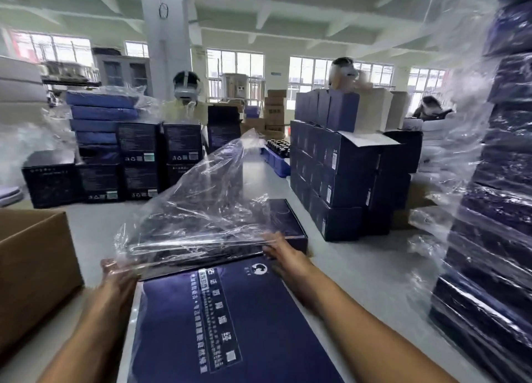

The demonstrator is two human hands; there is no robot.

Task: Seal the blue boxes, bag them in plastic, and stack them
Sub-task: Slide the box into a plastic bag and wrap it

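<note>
A flat dark blue box lies on the table ahead of me, mostly covered by a clear plastic bag that billows up above it. My left hand grips the bag's open edge at the box's near left corner. At the near right corner my right hand holds the bag's edge against the box. Another blue box with white print lies flat just in front of me, between my forearms. A tall stack of bagged blue boxes stands at my right.
An open brown carton sits at my left. Piles of dark blue boxes stand across the table, with more at back left. A blue crate of bottles sits beyond. Other people work behind the piles.
</note>
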